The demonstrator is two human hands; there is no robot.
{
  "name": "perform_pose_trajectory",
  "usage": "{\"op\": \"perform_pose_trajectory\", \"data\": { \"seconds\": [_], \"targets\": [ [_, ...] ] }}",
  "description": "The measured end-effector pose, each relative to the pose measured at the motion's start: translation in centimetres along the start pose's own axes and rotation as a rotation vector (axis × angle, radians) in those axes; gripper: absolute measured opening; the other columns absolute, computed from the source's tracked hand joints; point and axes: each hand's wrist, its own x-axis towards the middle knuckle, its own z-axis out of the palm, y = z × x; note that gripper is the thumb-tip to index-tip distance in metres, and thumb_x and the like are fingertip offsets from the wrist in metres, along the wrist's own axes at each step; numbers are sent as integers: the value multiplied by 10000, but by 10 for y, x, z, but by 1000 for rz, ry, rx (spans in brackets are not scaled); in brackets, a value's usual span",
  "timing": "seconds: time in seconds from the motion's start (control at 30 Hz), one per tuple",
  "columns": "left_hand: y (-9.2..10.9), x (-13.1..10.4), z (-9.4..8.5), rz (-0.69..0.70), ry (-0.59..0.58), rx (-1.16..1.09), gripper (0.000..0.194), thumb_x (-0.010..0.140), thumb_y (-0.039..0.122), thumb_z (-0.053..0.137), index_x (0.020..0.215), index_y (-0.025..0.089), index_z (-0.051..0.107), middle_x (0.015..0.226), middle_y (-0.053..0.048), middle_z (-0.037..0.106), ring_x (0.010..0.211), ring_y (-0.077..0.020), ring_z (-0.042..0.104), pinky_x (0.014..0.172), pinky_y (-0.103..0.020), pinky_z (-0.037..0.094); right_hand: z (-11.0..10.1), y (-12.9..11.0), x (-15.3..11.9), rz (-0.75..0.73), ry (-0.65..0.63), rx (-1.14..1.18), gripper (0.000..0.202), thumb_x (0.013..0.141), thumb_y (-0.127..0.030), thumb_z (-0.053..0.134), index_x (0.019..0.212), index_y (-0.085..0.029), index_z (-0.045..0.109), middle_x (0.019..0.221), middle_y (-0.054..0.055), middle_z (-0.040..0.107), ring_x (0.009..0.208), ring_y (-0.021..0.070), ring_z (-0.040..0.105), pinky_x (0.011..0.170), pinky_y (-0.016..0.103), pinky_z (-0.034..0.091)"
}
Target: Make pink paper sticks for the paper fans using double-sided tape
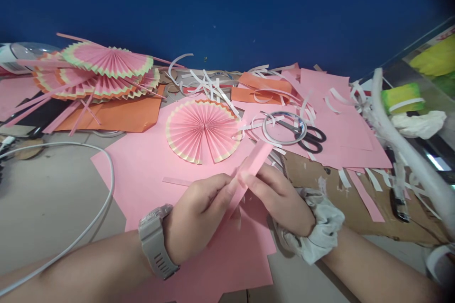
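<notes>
Between my two hands is a narrow pink paper strip, slanting up to the right. My left hand pinches it from the left, thumb on top. My right hand grips it from the right, fingertips meeting my left thumb near the strip's middle. Just beyond lies a round pleated pink paper fan with a cream and orange edge, a slit open at its near side. Beneath both hands spreads a large pink paper sheet. Another thin pink strip rests left of my hands.
Stacked paper fans with pink sticks stand back left, on orange paper. A tape roll and black-handled scissors lie right of the fan among white paper scraps. A white cable curves at left; cardboard lies right.
</notes>
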Motion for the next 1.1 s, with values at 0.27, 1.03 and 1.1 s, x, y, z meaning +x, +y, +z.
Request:
{"op": "perform_pose_trajectory", "data": {
  "seconds": [0.27, 1.03, 1.1],
  "targets": [
    [-4, 0, -1, 29, 54, -41, 324, 943, 363, 365, 721, 170, 501, 573, 12, 583, 587, -104, 529, 634, -231, 425, -5, 6, -3, -37, -162, -10, 190, 934, -260, 389, 828, -199, 534, 708, -10, 562, 680, 110, 500, 643, 211, 410],
    [-1, -2, 0, 34, -44, -7, 229, 934, 355, 394, 866, 163, 498, 618, 7, 599, 592, -112, 547, 626, -248, 431, -4, 1, 2, 46, -143, -34, 207, 890, -222, 492, 691, -175, 525, 672, -19, 559, 644, 106, 531, 626, 211, 424],
    [-2, -2, 1, 27, -60, -39, 219, 943, 342, 375, 876, 165, 486, 604, 13, 593, 587, -106, 550, 622, -240, 437, -4, 0, 3, 46, -129, -17, 239, 896, -222, 480, 667, -176, 530, 638, -25, 544, 645, 103, 531, 644, 208, 424]
  ]
}}
